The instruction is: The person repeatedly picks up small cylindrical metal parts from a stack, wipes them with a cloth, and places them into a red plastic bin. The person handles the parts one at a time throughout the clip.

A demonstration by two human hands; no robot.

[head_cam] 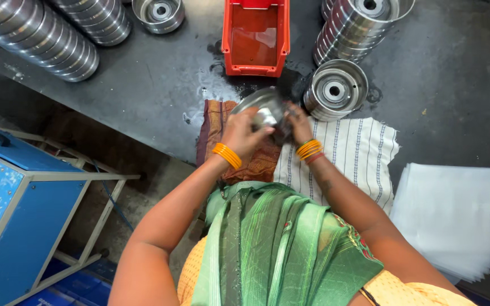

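Head view, looking straight down: the left hand (244,129) and the right hand (297,123) were both closed around a shiny metal part (262,107), round and dish-like, held just above the near edge of a dark bench (154,73). The left hand's fingers wrapped over its near side; the right hand gripped its far side, and what lay between the palms was blurred. Orange bangles sat on both wrists.

Under the hands lay a brown patterned cloth (216,122) and, touching it on the right, a white striped cloth (358,150). The bench around them looked wet, with a sheen and small puddles near an orange plastic bin (254,37) that held liquid. In my judgement, wet metal could slip from the grip and drop onto the bench or off its edge to the floor; a rim edge might also nick a finger.

Just beyond the right hand stood a short stack of steel pulley-like discs (336,90), with a taller leaning stack (358,25) behind it. More long stacks (41,37) lay on the bench's far left. A pile of white sheets (455,215) rested at the right. To the left of the person, below bench level, stood a blue metal cabinet (7,209) on a concrete floor (160,175)
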